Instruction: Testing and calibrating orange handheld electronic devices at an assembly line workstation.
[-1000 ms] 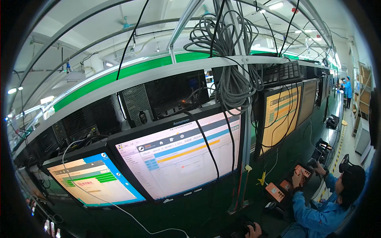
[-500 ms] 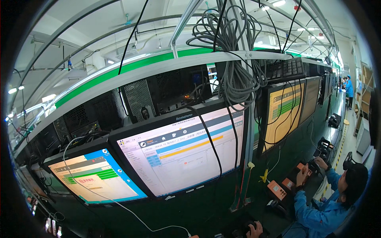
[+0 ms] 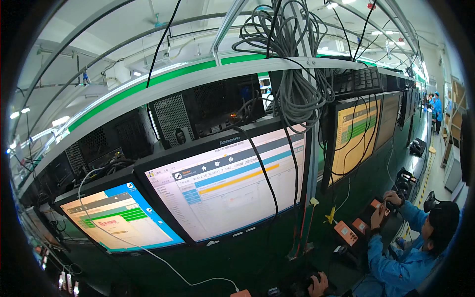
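My right hand [image 3: 318, 284] shows at the lower edge, its fingers curled against something black whose kind is lost in the dark. My left hand is out of view. To the left of my right hand, the top of an orange device [image 3: 241, 293] peeks in at the lower edge, with a thin white cable running to it. Above stand two lit monitors, a large one [image 3: 232, 190] and a smaller one [image 3: 121, 220] to its left.
A co-worker in a blue jacket [image 3: 396, 262] sits at right, hands around an orange device. Two more orange devices [image 3: 346, 232] lie on the dark bench. A metal post [image 3: 311, 148] carries coiled grey cables [image 3: 299, 99]. Black computer cases [image 3: 208, 111] sit behind the monitors.
The view has shifted slightly. My right hand stays at the lower edge, a little higher in the picture. More of the orange device at the bottom shows. The co-worker's hands have moved slightly.
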Action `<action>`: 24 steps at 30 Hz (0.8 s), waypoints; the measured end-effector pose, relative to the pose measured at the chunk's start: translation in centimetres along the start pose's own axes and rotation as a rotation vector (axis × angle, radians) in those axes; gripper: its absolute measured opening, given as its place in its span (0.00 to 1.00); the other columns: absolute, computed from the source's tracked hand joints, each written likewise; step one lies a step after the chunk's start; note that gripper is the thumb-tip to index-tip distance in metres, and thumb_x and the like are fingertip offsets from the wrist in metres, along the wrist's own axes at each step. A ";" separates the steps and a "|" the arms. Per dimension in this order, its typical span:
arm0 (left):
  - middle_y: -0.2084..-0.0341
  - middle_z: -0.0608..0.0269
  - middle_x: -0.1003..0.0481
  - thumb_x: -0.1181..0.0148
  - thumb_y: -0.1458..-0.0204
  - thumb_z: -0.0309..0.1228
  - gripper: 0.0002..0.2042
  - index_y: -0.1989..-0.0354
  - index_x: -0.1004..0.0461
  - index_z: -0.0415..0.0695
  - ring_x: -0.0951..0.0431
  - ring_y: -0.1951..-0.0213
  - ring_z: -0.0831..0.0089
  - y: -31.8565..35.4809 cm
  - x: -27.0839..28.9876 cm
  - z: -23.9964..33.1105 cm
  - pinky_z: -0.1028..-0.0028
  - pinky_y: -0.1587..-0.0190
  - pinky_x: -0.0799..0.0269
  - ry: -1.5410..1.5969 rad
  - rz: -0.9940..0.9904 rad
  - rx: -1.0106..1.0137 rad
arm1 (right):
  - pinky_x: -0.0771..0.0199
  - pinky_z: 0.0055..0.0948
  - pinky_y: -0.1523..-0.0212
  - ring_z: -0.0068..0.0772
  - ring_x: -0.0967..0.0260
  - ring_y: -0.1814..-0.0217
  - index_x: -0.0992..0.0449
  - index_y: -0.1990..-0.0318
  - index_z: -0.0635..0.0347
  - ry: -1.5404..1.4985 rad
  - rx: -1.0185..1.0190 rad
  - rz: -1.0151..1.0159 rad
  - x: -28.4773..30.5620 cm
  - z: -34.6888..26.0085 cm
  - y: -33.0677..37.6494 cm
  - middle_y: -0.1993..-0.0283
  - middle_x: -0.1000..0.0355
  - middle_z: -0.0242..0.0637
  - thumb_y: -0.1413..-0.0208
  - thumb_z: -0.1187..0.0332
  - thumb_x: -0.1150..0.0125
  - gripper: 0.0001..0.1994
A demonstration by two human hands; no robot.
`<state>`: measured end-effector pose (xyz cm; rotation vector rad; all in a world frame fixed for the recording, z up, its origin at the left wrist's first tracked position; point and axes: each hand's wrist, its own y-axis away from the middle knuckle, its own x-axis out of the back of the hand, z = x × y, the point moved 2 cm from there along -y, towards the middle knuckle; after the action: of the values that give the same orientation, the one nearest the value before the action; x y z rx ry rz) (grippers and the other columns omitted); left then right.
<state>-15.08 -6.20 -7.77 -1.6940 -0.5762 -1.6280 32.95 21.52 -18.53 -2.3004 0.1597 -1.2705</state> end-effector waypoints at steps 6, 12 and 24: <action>0.33 0.52 0.45 0.50 0.41 0.40 0.32 0.29 0.52 0.51 0.43 0.34 0.53 0.8 0.4 -0.7 0.51 0.36 0.43 -0.002 0.021 0.002 | 0.39 0.54 0.39 0.66 0.41 0.40 0.33 0.45 0.58 -0.133 -0.010 0.065 1.6 -0.9 -1.2 0.40 0.40 0.59 0.53 0.68 0.41 0.24; 0.33 0.52 0.45 0.50 0.40 0.40 0.32 0.29 0.52 0.51 0.43 0.34 0.53 3.6 0.4 -0.8 0.51 0.36 0.43 -0.146 0.474 -0.397 | 0.39 0.48 0.38 0.59 0.39 0.40 0.32 0.43 0.63 -0.157 -0.213 0.108 4.5 -1.0 -1.2 0.40 0.37 0.57 0.40 0.64 0.48 0.20; 0.49 0.45 0.32 0.39 0.60 0.29 0.08 0.70 0.26 0.44 0.38 0.41 0.47 2.2 0.4 -2.3 0.50 0.42 0.43 0.554 -0.068 0.271 | 0.32 0.42 0.49 0.49 0.32 0.50 0.28 0.51 0.65 -0.292 -0.735 -0.596 8.9 -6.1 9.2 0.52 0.27 0.50 0.38 0.58 0.51 0.19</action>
<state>-14.92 -9.40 -7.92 -0.9778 -0.5452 -1.8684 34.18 8.30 -13.54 -3.3154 -0.2200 -1.2455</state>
